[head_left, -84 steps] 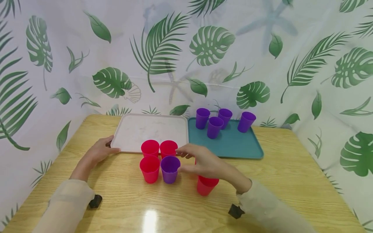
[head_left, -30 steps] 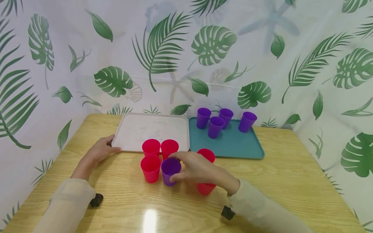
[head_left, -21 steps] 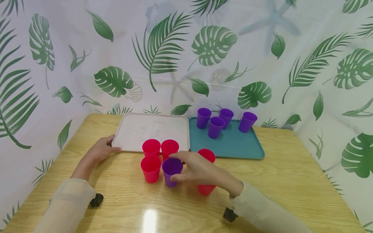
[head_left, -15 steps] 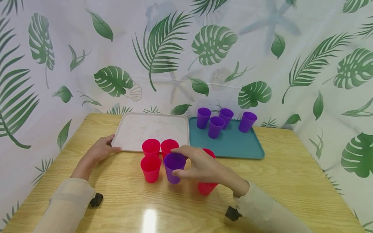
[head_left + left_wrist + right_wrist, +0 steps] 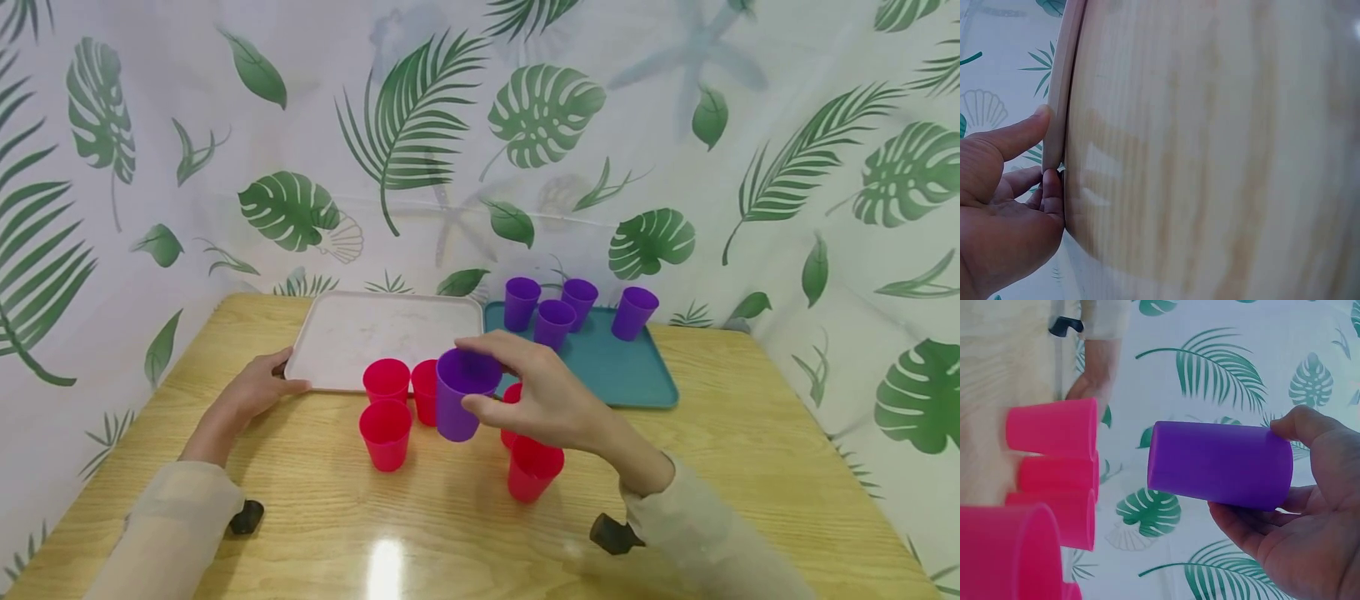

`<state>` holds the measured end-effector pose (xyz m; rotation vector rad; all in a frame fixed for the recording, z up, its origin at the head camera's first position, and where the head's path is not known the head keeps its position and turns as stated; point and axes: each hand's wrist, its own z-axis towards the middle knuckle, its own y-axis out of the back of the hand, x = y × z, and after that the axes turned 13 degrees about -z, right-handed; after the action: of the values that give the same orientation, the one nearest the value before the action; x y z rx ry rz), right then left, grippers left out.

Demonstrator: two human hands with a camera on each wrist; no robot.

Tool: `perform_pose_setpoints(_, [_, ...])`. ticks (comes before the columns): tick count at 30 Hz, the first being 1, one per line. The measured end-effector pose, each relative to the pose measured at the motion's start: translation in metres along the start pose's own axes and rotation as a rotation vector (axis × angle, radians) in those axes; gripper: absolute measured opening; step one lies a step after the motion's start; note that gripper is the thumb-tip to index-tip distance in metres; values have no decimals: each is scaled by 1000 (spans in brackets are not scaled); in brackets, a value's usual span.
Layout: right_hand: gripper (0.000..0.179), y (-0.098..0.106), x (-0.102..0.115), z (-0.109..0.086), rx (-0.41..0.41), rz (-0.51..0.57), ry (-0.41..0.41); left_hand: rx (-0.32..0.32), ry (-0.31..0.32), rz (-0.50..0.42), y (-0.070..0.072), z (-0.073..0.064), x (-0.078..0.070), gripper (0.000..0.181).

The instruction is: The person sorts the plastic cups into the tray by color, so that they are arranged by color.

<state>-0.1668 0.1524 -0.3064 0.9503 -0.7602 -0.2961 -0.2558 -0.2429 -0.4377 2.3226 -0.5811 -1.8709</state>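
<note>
Specimen: smooth purple tapered cup, apparently plastic (image 5: 454, 410). Held mouth up above the middle of the pale wood-grain tabletop (image 5: 720, 475), base clear of it, between the glossy red tapered cups (image 5: 387, 440): three toward the tabletop's left edge, two toward the right.

Right grip (image 5: 553, 393): curled round the upper wall at the rim, thumb on the near side, fingers opposite. Left grip (image 5: 258, 387): pinching the off-white rectangular tray (image 5: 375, 333) at its front-left corner. Tray lies toward the tabletop's far edge, left of the teal rectangular tray (image 5: 626, 371), which bears four more purple cups (image 5: 553, 327).

Handling (judged): light, thin-walled, fairly stiff; rim probably flexes under a hard squeeze. Slick surface, low breakage risk. Best hold: just below the rim, thumb against fingers, light pressure; the taper should resist dropping through. Holding near the narrow base would likely be less steady.
</note>
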Motion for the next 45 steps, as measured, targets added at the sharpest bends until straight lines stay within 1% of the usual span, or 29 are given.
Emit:
perform_pose_setpoints(6, [57, 14, -6, 0, -67, -31, -54, 7, -9, 1, 0, -2, -1, 83])
perform_pose_setpoints(12, [54, 29, -23, 0, -146, -71, -126, 10, -18, 3, 0, -2, -1, 82])
perform_pose_setpoints(16, [54, 40, -38, -3, -166, -89, -204, 12, -20, 4, 0, -2, -1, 82])
perform_pose_setpoints(21, [53, 51, -54, -7, -185, -73, -284, 11, -20, 4, 0, -1, 0, 82])
perform_pose_setpoints(24, [54, 55, -64, -9, -202, -57, -322, 10, -21, 8, 1, 0, 0, 82])
perform_pose_setpoints(27, [56, 59, -75, -12, -229, -53, -341, 10, -19, 17, 1, 0, 1, 82])
perform_pose_setpoints(31, [56, 62, -93, -16, -274, -91, -344, 13, -15, 16, 2, 1, 2, 82])
perform_pose_setpoints(35, [56, 66, -111, -21, -304, -118, -379, 10, -14, 7, 2, 2, 3, 82])
perform_pose_setpoints(40, [57, 69, -130, -27, -324, -134, -443, 9, -18, 8, 2, 3, 4, 81])
perform_pose_setpoints(45, [58, 71, -146, -33, -327, -142, -485, 5, -12, 2, 2, 3, 4, 81])
